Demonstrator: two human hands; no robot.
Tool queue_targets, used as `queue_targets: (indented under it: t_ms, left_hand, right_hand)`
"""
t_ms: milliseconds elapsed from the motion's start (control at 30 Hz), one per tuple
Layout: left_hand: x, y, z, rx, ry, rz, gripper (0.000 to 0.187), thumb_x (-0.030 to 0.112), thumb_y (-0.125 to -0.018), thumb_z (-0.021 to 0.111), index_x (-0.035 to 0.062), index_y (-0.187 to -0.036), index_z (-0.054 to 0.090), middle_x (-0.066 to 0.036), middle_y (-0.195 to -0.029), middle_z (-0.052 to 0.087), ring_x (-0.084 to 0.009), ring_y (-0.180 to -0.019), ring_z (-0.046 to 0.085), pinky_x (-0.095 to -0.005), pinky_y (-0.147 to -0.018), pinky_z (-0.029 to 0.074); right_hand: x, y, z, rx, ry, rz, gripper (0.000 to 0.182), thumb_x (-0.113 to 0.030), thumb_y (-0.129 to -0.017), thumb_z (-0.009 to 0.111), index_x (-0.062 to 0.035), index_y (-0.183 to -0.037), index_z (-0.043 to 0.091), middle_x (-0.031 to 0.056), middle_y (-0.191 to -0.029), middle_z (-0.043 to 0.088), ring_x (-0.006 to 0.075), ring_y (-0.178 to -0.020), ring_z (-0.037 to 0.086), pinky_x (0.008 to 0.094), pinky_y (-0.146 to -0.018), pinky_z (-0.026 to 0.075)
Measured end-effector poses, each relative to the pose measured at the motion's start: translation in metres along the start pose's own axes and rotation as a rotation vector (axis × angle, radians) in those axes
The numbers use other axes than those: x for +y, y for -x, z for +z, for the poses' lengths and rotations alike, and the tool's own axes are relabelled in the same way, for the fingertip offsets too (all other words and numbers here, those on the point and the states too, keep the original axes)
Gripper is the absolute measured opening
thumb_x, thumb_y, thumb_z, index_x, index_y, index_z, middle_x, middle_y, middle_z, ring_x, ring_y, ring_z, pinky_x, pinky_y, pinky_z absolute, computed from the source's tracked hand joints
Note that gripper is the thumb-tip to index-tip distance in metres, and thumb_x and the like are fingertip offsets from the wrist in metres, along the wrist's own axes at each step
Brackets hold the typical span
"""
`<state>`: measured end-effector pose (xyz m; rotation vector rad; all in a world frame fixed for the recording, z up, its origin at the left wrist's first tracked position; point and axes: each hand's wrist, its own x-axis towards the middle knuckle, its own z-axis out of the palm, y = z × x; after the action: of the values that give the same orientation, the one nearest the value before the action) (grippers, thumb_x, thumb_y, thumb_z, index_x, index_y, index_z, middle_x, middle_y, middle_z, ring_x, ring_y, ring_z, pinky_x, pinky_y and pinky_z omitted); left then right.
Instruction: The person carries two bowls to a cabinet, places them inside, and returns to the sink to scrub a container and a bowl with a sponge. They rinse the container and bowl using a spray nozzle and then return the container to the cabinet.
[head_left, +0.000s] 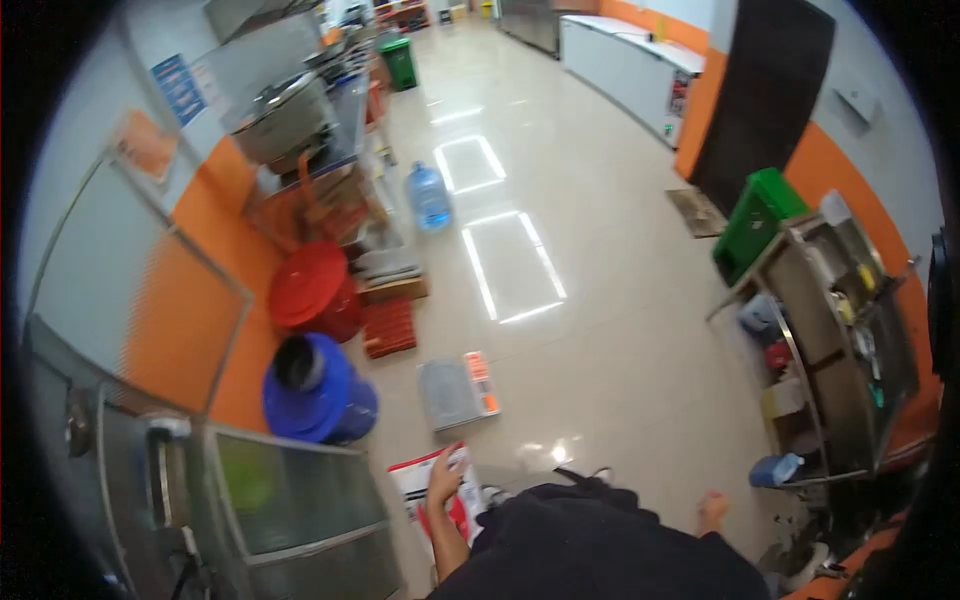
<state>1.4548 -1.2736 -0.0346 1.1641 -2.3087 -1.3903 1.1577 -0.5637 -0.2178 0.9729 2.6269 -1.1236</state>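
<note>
My left hand (445,478) is closed on the top edge of a white and red bag (410,480), which hangs beside my dark clothing. Out to the right, my right hand (713,510) hangs low over the floor; its fingers are small and blurred, and nothing clear shows in it. Just ahead of the bag, a grey floor scale (450,393) with an orange and white panel lies on the tiles.
A blue lidded barrel (318,395), a red lidded bucket (310,290) and a red crate (389,327) stand at the left. Farther off is a water bottle (429,198). A metal sink stand (820,350) and green bin (755,225) are at the right.
</note>
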Motion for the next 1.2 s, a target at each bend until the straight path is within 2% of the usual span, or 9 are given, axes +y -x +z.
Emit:
queue_targets:
  t_ms: [200,367,600,700,767,800,867,967,1200]
  left_hand:
    - [0.223,-0.111,0.239,-0.464,0.459,0.137,0.04,0.028,-0.097,0.061,0.0019,-0.128,0.058,-0.005,-0.111,0.067,-0.0134,-0.095,0.064,-0.0292,-0.076,0.051]
    - [0.122,-0.183,0.369,-0.47,-0.295,0.202,0.036,0.025,-0.089,0.062,-0.0028,-0.113,0.066,-0.011,-0.077,0.069,-0.0175,-0.073,0.066,-0.0296,-0.066,0.051]
    - [0.115,-0.146,0.386,-0.631,-0.108,-0.901,0.028,0.029,-0.089,0.056,0.005,-0.103,0.062,-0.012,-0.083,0.063,-0.0264,-0.071,0.061,-0.0411,-0.064,0.05]
    - [0.18,-0.192,0.446,-0.649,-0.049,-1.107,0.026,0.031,-0.09,0.052,0.0083,-0.1,0.06,-0.012,-0.086,0.06,-0.0297,-0.071,0.059,-0.0457,-0.064,0.049]
    - [0.24,-0.225,0.495,-0.577,0.004,-0.595,0.022,0.03,-0.09,0.051,0.0096,-0.098,0.057,-0.012,-0.085,0.058,-0.0301,-0.069,0.058,-0.0448,-0.06,0.049]
    - [0.259,-0.272,0.548,-0.547,-0.077,-0.792,0.022,0.032,-0.091,0.051,0.0104,-0.094,0.055,-0.01,-0.078,0.055,-0.0282,-0.061,0.056,-0.0432,-0.054,0.047]
    - [0.295,-0.336,0.651,-0.466,-0.039,-0.453,0.017,0.024,-0.091,0.054,0.0079,-0.088,0.058,-0.011,-0.08,0.059,-0.0273,-0.059,0.056,-0.0457,-0.05,0.046]
    - [0.429,-0.388,0.816,-0.442,-0.222,0.437,0.02,0.009,-0.092,0.054,-0.0053,-0.104,0.062,-0.015,-0.091,0.065,-0.0249,-0.098,0.064,-0.0339,-0.091,0.05]
    - [0.853,-0.231,1.072,-0.532,0.223,1.142,0.016,0.004,-0.094,0.057,0.0018,-0.106,0.066,-0.013,-0.099,0.07,-0.0261,-0.09,0.068,-0.0349,-0.078,0.053]
  right_hand:
    - [-0.04,0.073,-0.028,-0.247,-0.383,0.315,0.031,-0.027,-0.098,0.06,0.0019,-0.086,0.064,0.0078,-0.074,0.063,0.0165,-0.065,0.061,0.0289,-0.053,0.05]
    - [0.014,0.049,-0.064,-0.202,-0.343,0.526,0.024,-0.023,-0.096,0.056,-0.0027,-0.109,0.059,0.0109,-0.091,0.063,0.0241,-0.072,0.066,0.0382,-0.059,0.054]
    - [0.001,-0.032,-0.08,-0.095,-0.419,0.892,0.028,-0.021,-0.097,0.055,-0.0052,-0.119,0.059,0.0137,-0.1,0.068,0.0269,-0.088,0.068,0.0383,-0.071,0.058]
    - [0.052,-0.075,-0.057,0.008,-0.045,0.057,0.02,-0.018,-0.092,0.06,-0.0043,-0.079,0.066,0.0043,-0.071,0.062,0.0215,-0.064,0.065,0.0386,-0.058,0.054]
    - [0.023,-0.14,-0.076,0.104,-0.537,0.507,0.018,-0.016,-0.091,0.062,-0.0011,-0.08,0.065,0.004,-0.063,0.059,0.018,-0.058,0.062,0.0343,-0.056,0.052]
    - [-0.023,-0.174,-0.098,0.389,-0.538,0.499,0.017,-0.012,-0.092,0.059,-0.0004,-0.081,0.063,0.0043,-0.063,0.059,0.016,-0.056,0.059,0.0299,-0.053,0.049]
    - [-0.056,-0.26,-0.151,0.634,-0.36,0.092,0.015,-0.013,-0.098,0.055,-0.0043,-0.087,0.062,0.0023,-0.071,0.06,0.0112,-0.06,0.056,0.0263,-0.054,0.044]
    - [-0.172,-0.373,-0.273,0.692,-0.658,0.003,0.018,-0.019,-0.099,0.059,-0.003,-0.095,0.065,0.0019,-0.079,0.063,0.0108,-0.071,0.057,0.0274,-0.065,0.047]
    - [-0.34,-0.572,-0.449,0.778,-0.504,-0.389,0.014,-0.012,-0.097,0.061,-0.002,-0.103,0.066,0.0058,-0.088,0.067,0.0129,-0.078,0.063,0.0252,-0.071,0.05]
